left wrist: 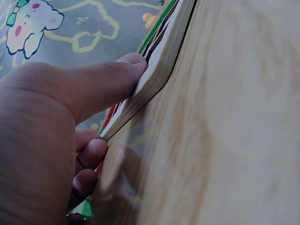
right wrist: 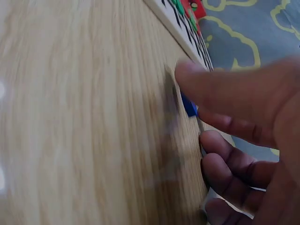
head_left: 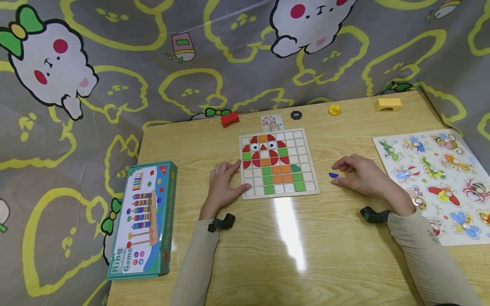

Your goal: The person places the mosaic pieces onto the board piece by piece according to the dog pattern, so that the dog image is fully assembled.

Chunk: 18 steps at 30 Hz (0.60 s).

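Observation:
My left hand (head_left: pixel 223 187) rests at the left side of a square grid board (head_left: pixel 248 190). Its thumb lies over the board's near left corner and the index fingertip touches the left edge. Red, green, orange and white mosaic pieces fill squares of the grid, with two round eye pieces near the top. To the right of the board, my right hand (head_left: pixel 357 173) has thumb and index finger spread around a small blue half-round piece (head_left: pixel 333 175). In the right wrist view, the thumb partly covers that blue piece (right wrist: pixel 189 106), close over the wood.
Along the back stand a red block (head_left: pixel 230 119), a picture card (head_left: pixel 272 123), a black chip (head_left: pixel 296 115), a yellow duck (head_left: pixel 334 110) and a yellow arch block (head_left: pixel 388 104). A ring game box (head_left: pixel 142 221) lies left, an insect puzzle board (head_left: pixel 432 170) right.

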### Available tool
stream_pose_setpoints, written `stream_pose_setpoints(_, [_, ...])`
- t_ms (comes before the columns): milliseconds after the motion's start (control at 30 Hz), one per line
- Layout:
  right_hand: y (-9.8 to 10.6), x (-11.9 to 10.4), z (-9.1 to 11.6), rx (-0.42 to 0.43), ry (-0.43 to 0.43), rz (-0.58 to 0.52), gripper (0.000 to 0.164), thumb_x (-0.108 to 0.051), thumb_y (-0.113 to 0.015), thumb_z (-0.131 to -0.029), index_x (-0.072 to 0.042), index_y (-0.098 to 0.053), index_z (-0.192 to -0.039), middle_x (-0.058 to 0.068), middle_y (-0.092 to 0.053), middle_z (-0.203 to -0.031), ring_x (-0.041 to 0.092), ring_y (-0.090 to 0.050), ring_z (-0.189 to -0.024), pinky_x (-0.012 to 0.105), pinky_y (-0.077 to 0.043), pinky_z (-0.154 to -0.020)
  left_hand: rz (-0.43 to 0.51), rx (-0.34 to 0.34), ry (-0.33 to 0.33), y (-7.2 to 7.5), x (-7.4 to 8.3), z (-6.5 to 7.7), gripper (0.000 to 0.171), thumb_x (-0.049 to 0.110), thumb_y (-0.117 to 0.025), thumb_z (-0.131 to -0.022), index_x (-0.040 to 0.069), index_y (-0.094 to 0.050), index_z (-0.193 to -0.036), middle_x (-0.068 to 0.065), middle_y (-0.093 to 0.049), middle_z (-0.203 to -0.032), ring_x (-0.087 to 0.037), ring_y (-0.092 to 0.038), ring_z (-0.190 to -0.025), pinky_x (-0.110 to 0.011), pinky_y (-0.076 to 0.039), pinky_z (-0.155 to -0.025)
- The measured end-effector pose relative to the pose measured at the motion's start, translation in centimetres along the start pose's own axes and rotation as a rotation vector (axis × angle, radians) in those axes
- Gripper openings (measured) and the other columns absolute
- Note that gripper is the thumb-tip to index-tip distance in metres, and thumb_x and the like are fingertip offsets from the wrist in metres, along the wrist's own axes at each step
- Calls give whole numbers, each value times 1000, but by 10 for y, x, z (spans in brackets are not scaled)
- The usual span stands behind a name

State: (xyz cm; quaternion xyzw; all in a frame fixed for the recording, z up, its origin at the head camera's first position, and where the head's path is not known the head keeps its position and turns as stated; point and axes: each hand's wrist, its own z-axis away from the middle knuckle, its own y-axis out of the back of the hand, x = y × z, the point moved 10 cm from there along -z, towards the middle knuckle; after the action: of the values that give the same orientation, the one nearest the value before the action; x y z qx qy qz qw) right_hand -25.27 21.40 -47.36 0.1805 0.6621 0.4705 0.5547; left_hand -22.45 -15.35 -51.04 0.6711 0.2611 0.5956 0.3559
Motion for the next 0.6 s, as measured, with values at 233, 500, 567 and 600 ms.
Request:
stream_pose_setpoints(233, [-5, -9, -3, -10, 73, 11, 13, -18, -77, -86, -15, -70, -97, 1, -65, -93, 17, -58, -85, 37, -45, -76, 17, 3, -3, -1, 1, -1, 86, 57, -77, -77, 24, -45, -150, 2, -50, -109, -18, -37, -101, -36, -24, -82])
stream_pose_setpoints(500, [-4, -12, -12, 6, 79, 0, 6, -15, -68, -93, -14, -67, -99, -2, -65, -89, 12, -58, -80, 28, -45, -71, 11, -1, 2, -1, 1, 0, 87, 57, -77, -77, 23, -45, -150, 1, -50, -109, -18, -37, -101, -36, -24, -81])
stream_pose_setpoints(567, [-2, -14, -17, 27, 68, -32, 6, -15, -68, -94, -14, -66, -99, -3, -66, -88, 12, -59, -79, 25, -45, -69, 5, 0, 1, 0, 1, 0, 87, 58, -77, -77, 23, -45, -150, 1, -50, -110, -19, -37, -101, -36, -24, -81])
stream_pose_setpoints(600, [0, -15, -20, 37, 64, -49, 6, -15, -68, -93, -14, -66, -99, -3, -66, -87, 11, -59, -78, 23, -45, -68, 3, 1, 1, 0, 1, 0, 87, 58, -76, -77, 23, -45, -150, 1, -50, -110, -19, -37, -101, -36, -24, -81])
